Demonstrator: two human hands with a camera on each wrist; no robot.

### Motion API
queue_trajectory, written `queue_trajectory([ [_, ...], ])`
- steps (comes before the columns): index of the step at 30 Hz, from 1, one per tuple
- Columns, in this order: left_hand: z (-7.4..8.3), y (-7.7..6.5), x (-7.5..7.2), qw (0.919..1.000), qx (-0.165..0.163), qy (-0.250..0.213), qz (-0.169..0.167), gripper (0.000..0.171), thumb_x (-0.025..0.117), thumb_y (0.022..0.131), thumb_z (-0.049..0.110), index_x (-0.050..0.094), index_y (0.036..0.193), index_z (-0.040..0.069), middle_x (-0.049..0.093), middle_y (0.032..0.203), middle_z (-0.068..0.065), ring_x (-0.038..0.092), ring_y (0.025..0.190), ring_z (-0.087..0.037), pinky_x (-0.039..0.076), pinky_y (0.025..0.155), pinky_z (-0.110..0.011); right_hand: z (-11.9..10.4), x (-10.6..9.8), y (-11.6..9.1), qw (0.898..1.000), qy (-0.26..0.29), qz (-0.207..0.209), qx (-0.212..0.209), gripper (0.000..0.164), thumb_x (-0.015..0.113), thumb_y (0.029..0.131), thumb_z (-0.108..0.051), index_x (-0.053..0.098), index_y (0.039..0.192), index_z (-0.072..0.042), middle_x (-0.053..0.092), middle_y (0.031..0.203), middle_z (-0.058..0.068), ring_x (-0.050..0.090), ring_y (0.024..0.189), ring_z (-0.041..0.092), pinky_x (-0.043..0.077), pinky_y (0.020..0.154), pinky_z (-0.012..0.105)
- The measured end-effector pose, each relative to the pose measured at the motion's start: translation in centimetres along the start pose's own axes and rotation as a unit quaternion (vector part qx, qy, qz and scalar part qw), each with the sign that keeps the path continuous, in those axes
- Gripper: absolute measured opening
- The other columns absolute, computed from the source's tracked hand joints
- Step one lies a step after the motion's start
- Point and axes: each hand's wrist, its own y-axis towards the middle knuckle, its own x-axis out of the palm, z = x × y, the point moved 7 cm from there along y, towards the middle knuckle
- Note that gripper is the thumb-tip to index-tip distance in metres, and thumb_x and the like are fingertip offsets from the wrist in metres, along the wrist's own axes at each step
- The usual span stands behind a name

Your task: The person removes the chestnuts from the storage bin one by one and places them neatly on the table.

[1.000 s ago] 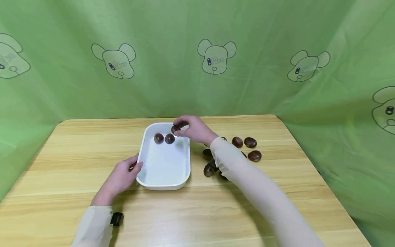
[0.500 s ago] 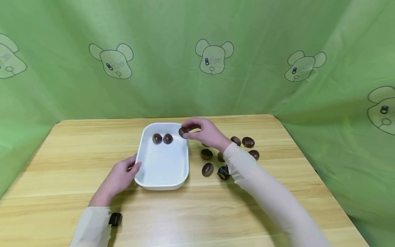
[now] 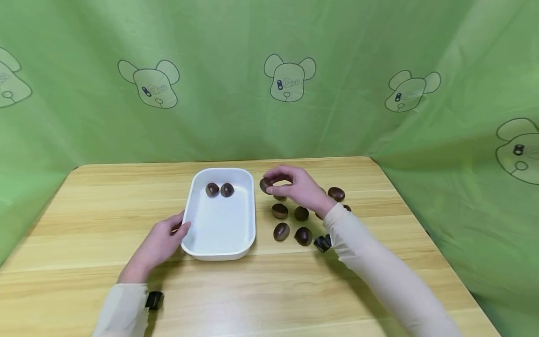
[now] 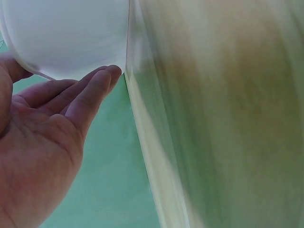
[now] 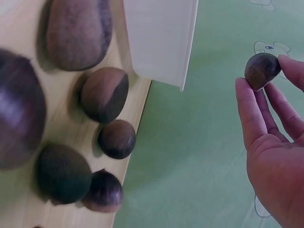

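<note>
My left hand (image 3: pixel 162 241) holds the left side of a white rectangular tray (image 3: pixel 219 229), thumb at the rim. In the left wrist view its fingers (image 4: pixel 92 97) lie along the tray's outer wall. Two brown chestnuts, a left one (image 3: pixel 212 189) and a right one (image 3: pixel 227 189), sit side by side in the tray's far part. Just outside the tray's right rim, my right hand (image 3: pixel 301 187) pinches another chestnut (image 5: pixel 262 70) between thumb and fingertips, raised above the table.
Several loose chestnuts lie right of the tray, among them a near one (image 3: pixel 281 231) and a far-right one (image 3: pixel 336 194). My right forearm partly covers some. The wooden table (image 3: pixel 236 299) is backed by a green curtain (image 3: pixel 219 126) with printed animal heads.
My right hand has moved right with its chestnut, from over the tray's far right corner to outside the rim. My left hand keeps its hold; the two chestnuts stay in the tray.
</note>
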Motion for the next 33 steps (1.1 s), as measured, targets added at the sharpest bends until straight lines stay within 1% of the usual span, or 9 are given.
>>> queue_trajectory([
  [8, 0.0, 0.0, -0.1, 1.0000, -0.004, 0.000, 0.000, 0.053, 0.047, 0.105, 0.025, 0.036, 0.147, -0.006, 0.048, 0.140, -0.027, 0.052, 0.123, -0.039, 0.047, 0.100, -0.049, 1.0, -1.5, -1.6, 1.000, 0.002, 0.010, 0.009, 0.035, 0.076, 0.088, -0.020, 0.066, 0.119, -0.008, 0.066, 0.114, 0.005, 0.059, 0.110, 0.023, 0.054, 0.088, 0.040],
  [11, 0.0, 0.0, -0.1, 1.0000, -0.003, 0.000, -0.001, 0.053, 0.047, 0.105, 0.024, 0.037, 0.147, -0.006, 0.048, 0.140, -0.027, 0.052, 0.123, -0.040, 0.047, 0.100, -0.050, 1.2, -2.1, -2.4, 1.000, 0.002, 0.016, 0.008, 0.034, 0.075, 0.089, -0.017, 0.066, 0.119, -0.007, 0.066, 0.114, 0.006, 0.060, 0.109, 0.023, 0.054, 0.090, 0.038],
  [14, 0.0, 0.0, -0.1, 1.0000, 0.001, 0.001, -0.001, 0.052, 0.048, 0.105, 0.024, 0.037, 0.147, -0.007, 0.048, 0.140, -0.027, 0.052, 0.123, -0.040, 0.047, 0.100, -0.050, 1.5, -2.8, -3.2, 1.000, -0.010, 0.027, 0.011, 0.035, 0.075, 0.088, -0.018, 0.065, 0.119, -0.007, 0.066, 0.113, 0.007, 0.060, 0.107, 0.023, 0.052, 0.091, 0.037],
  [18, 0.0, 0.0, -0.1, 1.0000, 0.002, 0.002, -0.002, 0.052, 0.048, 0.105, 0.023, 0.038, 0.146, -0.007, 0.049, 0.139, -0.027, 0.053, 0.123, -0.039, 0.047, 0.100, -0.050, 2.0, -3.6, -4.3, 0.999, -0.023, 0.042, 0.025, 0.037, 0.076, 0.087, -0.021, 0.065, 0.120, -0.006, 0.066, 0.112, 0.006, 0.061, 0.105, 0.023, 0.051, 0.091, 0.036],
  [22, -0.1, 0.0, -0.2, 1.0000, -0.004, 0.005, -0.005, 0.053, 0.048, 0.105, 0.024, 0.037, 0.147, -0.007, 0.048, 0.140, -0.027, 0.052, 0.123, -0.039, 0.047, 0.100, -0.050, 2.6, -4.1, -5.5, 0.998, -0.024, 0.045, 0.040, 0.038, 0.076, 0.087, -0.019, 0.065, 0.121, -0.005, 0.066, 0.115, 0.008, 0.060, 0.108, 0.026, 0.051, 0.093, 0.037],
  [27, 0.0, 0.0, -0.2, 1.0000, 0.000, 0.005, -0.003, 0.052, 0.048, 0.105, 0.023, 0.038, 0.146, -0.008, 0.050, 0.138, -0.028, 0.053, 0.122, -0.039, 0.048, 0.099, -0.049, 3.8, -4.8, -7.3, 0.996, -0.047, 0.046, 0.060, 0.039, 0.076, 0.087, -0.020, 0.065, 0.122, -0.007, 0.065, 0.118, 0.007, 0.059, 0.111, 0.025, 0.051, 0.093, 0.037],
  [29, 0.1, 0.0, -0.1, 1.0000, 0.003, 0.005, -0.001, 0.052, 0.048, 0.105, 0.022, 0.038, 0.145, -0.008, 0.050, 0.137, -0.029, 0.054, 0.121, -0.040, 0.048, 0.098, -0.049, 4.3, -5.2, -8.0, 0.995, -0.060, 0.043, 0.066, 0.040, 0.077, 0.087, -0.022, 0.065, 0.122, -0.006, 0.064, 0.117, 0.007, 0.059, 0.110, 0.024, 0.051, 0.092, 0.038],
  [33, 0.1, 0.0, -0.1, 0.9999, 0.011, 0.006, 0.006, 0.050, 0.049, 0.104, 0.019, 0.039, 0.144, -0.010, 0.053, 0.133, -0.030, 0.056, 0.119, -0.041, 0.049, 0.097, -0.049, 5.1, -5.8, -9.3, 0.993, -0.088, 0.034, 0.073, 0.042, 0.078, 0.086, -0.025, 0.065, 0.122, -0.007, 0.064, 0.113, 0.008, 0.060, 0.106, 0.027, 0.050, 0.092, 0.042],
])
